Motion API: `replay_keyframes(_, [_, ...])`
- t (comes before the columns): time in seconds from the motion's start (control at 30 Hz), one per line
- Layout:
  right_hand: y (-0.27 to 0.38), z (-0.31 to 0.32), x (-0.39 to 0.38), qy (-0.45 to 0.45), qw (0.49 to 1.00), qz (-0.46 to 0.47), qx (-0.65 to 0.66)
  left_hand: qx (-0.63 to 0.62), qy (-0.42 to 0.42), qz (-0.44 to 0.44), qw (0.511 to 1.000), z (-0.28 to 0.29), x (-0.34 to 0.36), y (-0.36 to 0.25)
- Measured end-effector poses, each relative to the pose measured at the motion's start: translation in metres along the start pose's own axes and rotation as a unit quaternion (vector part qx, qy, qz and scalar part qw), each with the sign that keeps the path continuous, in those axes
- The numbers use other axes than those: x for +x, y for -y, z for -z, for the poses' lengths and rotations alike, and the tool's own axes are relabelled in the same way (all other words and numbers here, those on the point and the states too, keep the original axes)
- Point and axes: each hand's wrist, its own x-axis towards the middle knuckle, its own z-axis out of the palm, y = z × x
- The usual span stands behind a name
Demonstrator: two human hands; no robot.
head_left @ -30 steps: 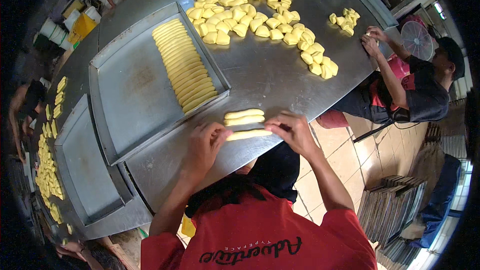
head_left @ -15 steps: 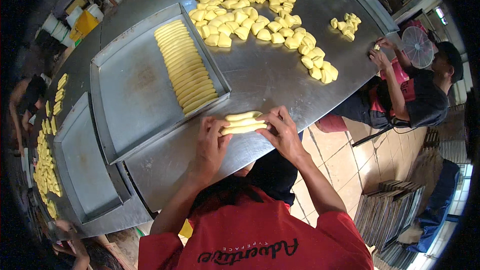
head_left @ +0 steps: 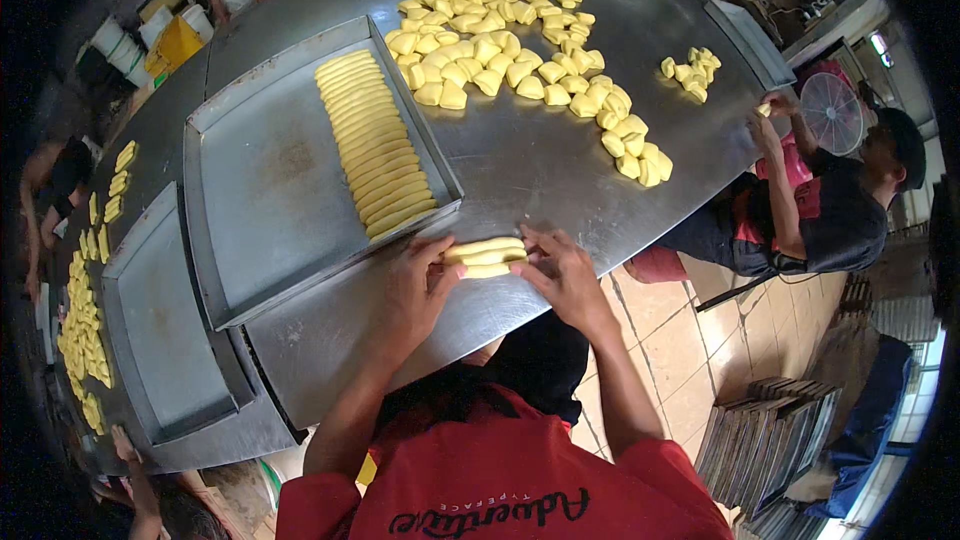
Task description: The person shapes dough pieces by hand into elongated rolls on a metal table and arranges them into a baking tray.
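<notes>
Three pale yellow dough sticks [head_left: 485, 256] lie side by side just above the steel table, near its front edge. My left hand [head_left: 425, 275] pinches their left ends between thumb and fingers. At their right ends, my right hand [head_left: 562, 272] holds them with thumb below and fingers above. Just beyond my left hand stands a large metal tray [head_left: 270, 180]. A neat row of similar dough sticks [head_left: 370, 140] fills its right side, and its left part is bare metal.
Cut dough pieces [head_left: 540, 70] spread across the far table, with a small pile [head_left: 692, 73] to the right. A second tray [head_left: 165, 310] and more dough pieces [head_left: 82, 325] lie at left. A co-worker [head_left: 810, 180] sits at right. Stacked trays [head_left: 770, 440] stand on the floor.
My right fingers have opened slightly around the dough ends, and the sticks have shifted a little in my hands. The co-worker at right has raised their hands. The view has moved slightly.
</notes>
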Motion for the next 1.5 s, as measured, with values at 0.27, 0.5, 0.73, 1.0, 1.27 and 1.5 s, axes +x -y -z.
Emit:
replay_keyframes(0.27, [0.011,-0.028,0.003,-0.123,0.992,0.001,0.02,-0.017,-0.039,0.033,0.999,-0.007,0.005,0.009])
replay_keyframes(0.5, [0.107,0.034,-0.009,0.071,0.995,0.057,0.049,-0.177,-0.08,0.07,0.978,-0.002,-0.029,-0.01])
replay_keyframes(0.73, [0.139,0.049,0.05,0.104,0.986,0.129,0.006,-0.32,0.113,0.258,0.905,0.109,-0.02,-0.078])
replay_keyframes(1.0, [0.107,-0.056,0.22,0.085,0.976,0.137,0.143,-0.213,-0.026,0.089,0.973,0.185,0.128,-0.024])
replay_keyframes(1.27, [0.097,-0.145,0.422,-0.035,0.948,0.29,-0.125,-0.066,-0.153,-0.011,0.986,0.223,0.316,0.102])
replay_keyframes(1.5, [0.099,-0.183,0.443,-0.034,0.928,0.225,-0.295,-0.027,-0.252,-0.054,0.966,0.213,0.339,0.149])
